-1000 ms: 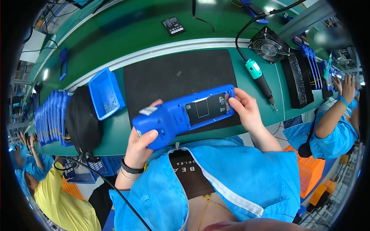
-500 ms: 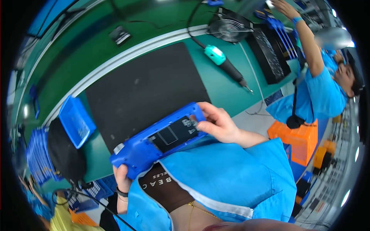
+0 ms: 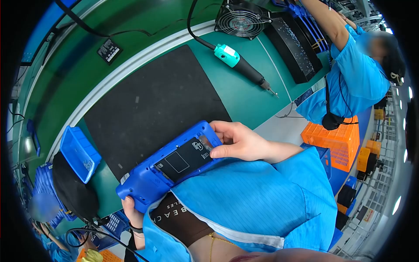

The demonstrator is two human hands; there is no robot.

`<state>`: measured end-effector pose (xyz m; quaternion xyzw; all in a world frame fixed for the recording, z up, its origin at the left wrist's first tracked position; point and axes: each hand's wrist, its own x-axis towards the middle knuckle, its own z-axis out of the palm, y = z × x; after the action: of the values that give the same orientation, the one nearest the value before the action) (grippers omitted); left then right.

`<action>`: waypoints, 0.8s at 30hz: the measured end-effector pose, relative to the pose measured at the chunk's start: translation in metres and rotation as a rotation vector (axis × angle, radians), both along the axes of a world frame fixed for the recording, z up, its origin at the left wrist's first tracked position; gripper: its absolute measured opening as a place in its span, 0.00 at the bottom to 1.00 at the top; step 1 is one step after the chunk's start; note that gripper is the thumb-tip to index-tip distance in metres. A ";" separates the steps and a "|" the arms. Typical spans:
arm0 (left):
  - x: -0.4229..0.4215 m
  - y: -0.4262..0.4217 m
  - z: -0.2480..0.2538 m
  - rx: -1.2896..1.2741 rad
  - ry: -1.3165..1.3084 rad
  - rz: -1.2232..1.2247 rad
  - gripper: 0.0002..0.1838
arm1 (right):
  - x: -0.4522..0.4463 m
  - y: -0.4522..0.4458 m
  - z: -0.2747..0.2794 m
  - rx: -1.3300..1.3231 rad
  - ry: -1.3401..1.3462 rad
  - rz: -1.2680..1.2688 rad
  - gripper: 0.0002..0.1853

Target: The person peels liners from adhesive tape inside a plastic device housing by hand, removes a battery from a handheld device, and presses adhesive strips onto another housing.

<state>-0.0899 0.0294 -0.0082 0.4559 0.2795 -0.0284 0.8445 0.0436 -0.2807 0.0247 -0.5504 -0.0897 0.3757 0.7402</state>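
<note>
Both of my hands hold a long blue plastic device housing [image 3: 146,185] in front of my chest, tilted with its right end higher. A recessed black panel with pale printed outlines and symbols faces me. My right hand [image 3: 238,142] grips the upper right end, thumb on the face and fingers at the far edge. At the lower left end, my left hand [image 3: 132,212] has its thumb on the edge; its other fingers are hidden beneath. Behind the housing lies a black mat [image 3: 152,96]. A teal and black electric screwdriver [image 3: 242,67] rests right of the mat.
A blue bin [image 3: 80,153] with small parts and a black cap-like item [image 3: 72,187] stand left. At the back right are a fan [image 3: 242,22] and a black tray of screws [image 3: 292,48]. Beyond are a co-worker in blue [image 3: 358,74] and an orange crate [image 3: 334,142].
The view has shifted, so the bench items sit differently in it. The housing, still in both hands, appears slightly lower and further left. The co-worker's arm and head have moved.
</note>
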 end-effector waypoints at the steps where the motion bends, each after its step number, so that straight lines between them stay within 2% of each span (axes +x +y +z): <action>1: 0.002 -0.002 0.003 0.001 0.005 0.001 0.36 | 0.000 -0.002 0.003 0.001 0.005 0.001 0.20; 3: 0.006 -0.009 0.014 0.012 -0.012 -0.019 0.36 | 0.001 -0.004 0.009 -0.066 0.101 0.006 0.20; 5: 0.003 -0.005 0.015 -0.039 -0.049 -0.100 0.37 | -0.002 -0.010 0.012 -0.168 0.053 0.034 0.18; 6: 0.003 -0.002 0.015 0.023 -0.067 -0.113 0.38 | -0.007 -0.013 0.010 -0.120 0.031 -0.003 0.18; 10: 0.010 0.000 0.019 -0.071 -0.012 -0.264 0.44 | -0.022 -0.018 -0.007 0.024 0.096 -0.039 0.20; 14: 0.010 0.002 0.008 -0.183 0.031 -0.340 0.45 | -0.031 -0.023 -0.027 0.024 0.132 -0.028 0.20; 17: 0.010 0.002 0.007 -0.172 -0.010 -0.384 0.47 | -0.033 -0.027 -0.033 0.024 0.097 -0.001 0.20; 21: 0.015 0.002 0.007 -0.084 -0.121 -0.391 0.48 | -0.022 -0.026 -0.028 -0.003 0.012 0.043 0.20; 23: 0.020 -0.002 0.013 -0.050 -0.031 -0.265 0.48 | -0.013 -0.016 -0.021 -0.144 0.056 0.012 0.24; 24: 0.027 -0.004 0.017 -0.020 -0.062 -0.229 0.47 | -0.005 -0.006 -0.017 -0.120 -0.010 -0.065 0.26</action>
<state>-0.0631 0.0255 0.0085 0.4772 0.1991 -0.1136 0.8484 0.0382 -0.2869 0.0076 -0.5982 -0.0530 0.3534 0.7173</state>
